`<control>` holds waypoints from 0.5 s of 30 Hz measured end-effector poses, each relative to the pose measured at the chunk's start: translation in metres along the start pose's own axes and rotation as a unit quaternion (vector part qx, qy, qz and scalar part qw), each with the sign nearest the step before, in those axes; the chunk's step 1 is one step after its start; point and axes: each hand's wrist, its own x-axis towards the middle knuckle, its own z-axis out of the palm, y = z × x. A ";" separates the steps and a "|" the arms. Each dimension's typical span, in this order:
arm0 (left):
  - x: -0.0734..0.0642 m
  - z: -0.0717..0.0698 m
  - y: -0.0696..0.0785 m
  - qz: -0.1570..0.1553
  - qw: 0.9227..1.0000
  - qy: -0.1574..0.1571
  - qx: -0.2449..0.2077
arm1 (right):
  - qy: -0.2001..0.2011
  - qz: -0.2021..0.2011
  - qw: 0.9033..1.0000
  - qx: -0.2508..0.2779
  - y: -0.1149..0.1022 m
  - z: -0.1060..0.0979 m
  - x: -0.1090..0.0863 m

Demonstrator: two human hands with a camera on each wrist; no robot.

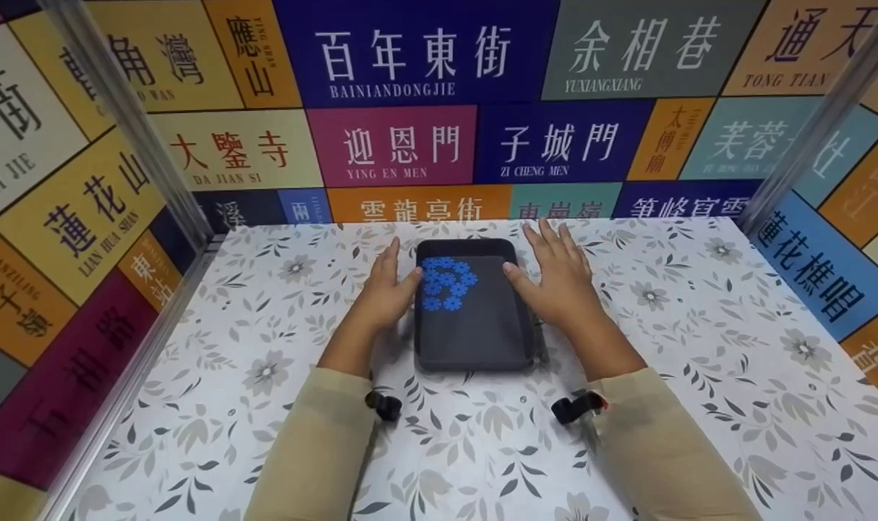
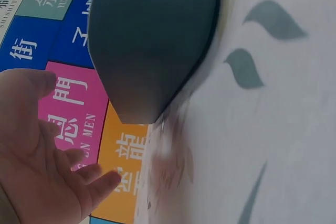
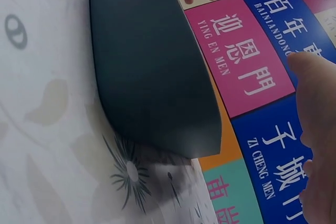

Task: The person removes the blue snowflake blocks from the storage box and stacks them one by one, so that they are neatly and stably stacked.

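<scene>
A dark rectangular tray (image 1: 475,336) lies on the table between the two hands. Several blue flower-shaped pieces (image 1: 446,278) are grouped in its far left part. My left hand (image 1: 388,289) is beside the left wall, fingers extended and thumb near the rim. On the other side, my right hand (image 1: 560,282) has its fingers spread, with the thumb at the right rim. In the left wrist view the left hand (image 2: 58,156) stands apart from the tray's outer wall (image 2: 152,40). The right wrist view shows a gap between the right hand (image 3: 317,135) and the wall (image 3: 152,72).
A white cloth with grey flowers and leaves covers the table (image 1: 670,449). Behind it rises a panel (image 1: 403,145) of coloured blocks with Chinese lettering, with similar panels at left and right. Clear upright posts (image 1: 131,116) stand at the back corners.
</scene>
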 end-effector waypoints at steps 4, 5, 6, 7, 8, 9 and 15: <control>0.001 -0.001 0.001 -0.007 0.997 -0.017 -0.068 | -0.003 -0.009 1.000 0.009 -0.003 0.001 0.001; 0.001 -0.001 0.001 -0.008 0.996 -0.020 -0.084 | -0.005 -0.010 1.000 0.010 -0.003 0.002 0.001; 0.001 -0.001 0.000 -0.011 0.995 -0.024 -0.098 | -0.007 -0.012 1.000 0.010 -0.004 0.002 0.000; 0.001 -0.001 0.000 -0.014 0.993 -0.029 -0.115 | -0.009 -0.013 1.000 0.010 -0.005 0.002 0.000; 0.000 0.000 0.000 -0.021 0.991 -0.034 -0.131 | -0.011 -0.013 1.000 0.010 -0.005 0.003 0.000; 0.000 0.000 -0.001 -0.031 0.988 -0.039 -0.148 | -0.011 -0.012 1.000 0.011 -0.006 0.003 -0.001; -0.002 0.006 0.001 -0.076 0.962 -0.066 -0.253 | -0.003 -0.017 1.000 0.021 -0.008 0.007 -0.002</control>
